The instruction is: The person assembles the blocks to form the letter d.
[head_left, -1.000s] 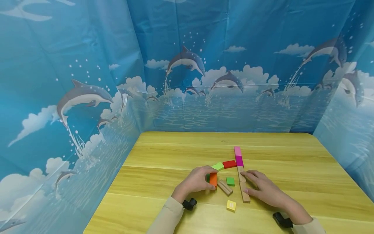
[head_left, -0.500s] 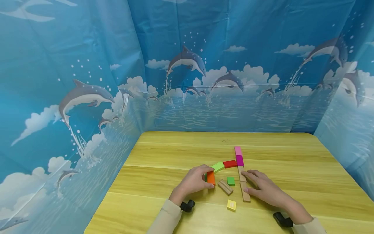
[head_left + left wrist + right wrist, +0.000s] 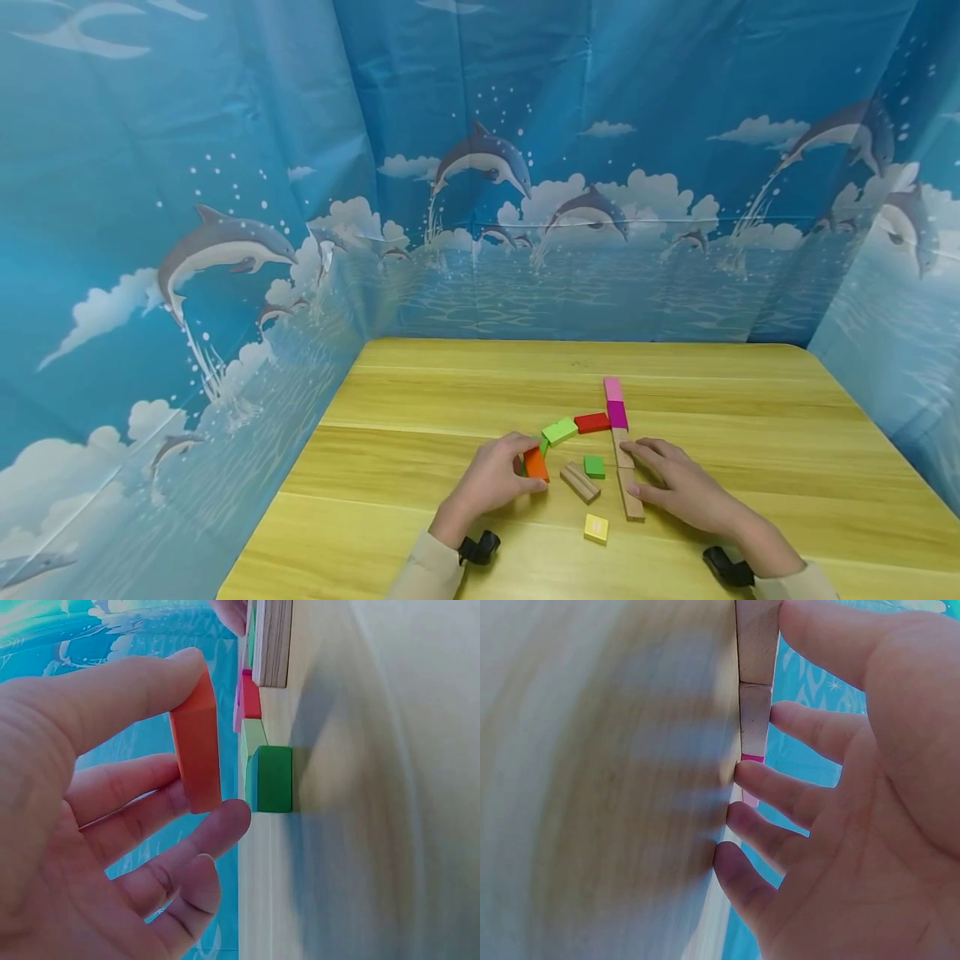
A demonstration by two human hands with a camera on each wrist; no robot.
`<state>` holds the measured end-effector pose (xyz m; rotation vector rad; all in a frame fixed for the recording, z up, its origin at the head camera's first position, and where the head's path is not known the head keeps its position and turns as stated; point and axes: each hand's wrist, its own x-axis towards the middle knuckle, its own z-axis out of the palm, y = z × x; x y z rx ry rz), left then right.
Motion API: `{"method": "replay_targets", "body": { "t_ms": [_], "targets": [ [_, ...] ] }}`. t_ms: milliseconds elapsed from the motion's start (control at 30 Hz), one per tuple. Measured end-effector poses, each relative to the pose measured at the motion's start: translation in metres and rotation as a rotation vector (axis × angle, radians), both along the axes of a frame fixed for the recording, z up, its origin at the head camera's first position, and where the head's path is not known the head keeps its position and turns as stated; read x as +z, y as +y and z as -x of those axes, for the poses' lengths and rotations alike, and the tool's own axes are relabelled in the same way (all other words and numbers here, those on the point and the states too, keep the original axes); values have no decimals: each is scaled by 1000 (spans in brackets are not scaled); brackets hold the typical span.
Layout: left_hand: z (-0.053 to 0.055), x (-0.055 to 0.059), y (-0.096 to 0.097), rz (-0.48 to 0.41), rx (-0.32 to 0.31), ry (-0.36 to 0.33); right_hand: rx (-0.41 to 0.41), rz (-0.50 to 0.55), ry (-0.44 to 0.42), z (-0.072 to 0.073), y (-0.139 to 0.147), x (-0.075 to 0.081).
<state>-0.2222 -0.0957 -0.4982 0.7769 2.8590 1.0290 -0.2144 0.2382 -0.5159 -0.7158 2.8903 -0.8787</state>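
My left hand (image 3: 491,477) pinches an orange block (image 3: 536,465) between thumb and fingertips. In the left wrist view the block is held tilted, off the table, beside a dark green block (image 3: 274,778) standing on the surface. That green block adjoins a lime green block (image 3: 560,431), which leads to a red block (image 3: 592,422). The red one meets a straight row of a pink block (image 3: 612,389), a magenta block (image 3: 617,415) and two plain wooden blocks (image 3: 631,495). My right hand (image 3: 686,487) rests its thumb and index finger on the wooden blocks, its other fingertips touching the table.
Inside the bent line of blocks lie a grooved wooden piece (image 3: 580,482) and a green square block (image 3: 594,467). A yellow block (image 3: 596,528) sits nearer the front of the wooden table (image 3: 420,392). A dolphin-printed curtain (image 3: 480,283) surrounds the table's back and sides.
The left hand has shifted a little left with the orange block, which now leans more. More of the green block behind it shows. The right hand has stayed on the wooden blocks.
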Motion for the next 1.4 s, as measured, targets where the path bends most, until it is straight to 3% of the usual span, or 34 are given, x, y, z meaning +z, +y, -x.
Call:
{"method": "replay_targets", "body": {
  "t_ms": [400, 733, 1100, 1400],
  "targets": [
    [-13, -6, -4, -9, 19, 10, 6, 3, 12, 1, 0, -1],
    [-19, -16, -7, -27, 17, -17, 11, 11, 19, 0, 0, -1],
    [-21, -19, -7, 9, 4, -11, 10, 13, 7, 0, -1, -1],
    [-20, -16, -18, -47, -41, -105, 0, 10, -1, 0, -1, -2]
  ]
}}
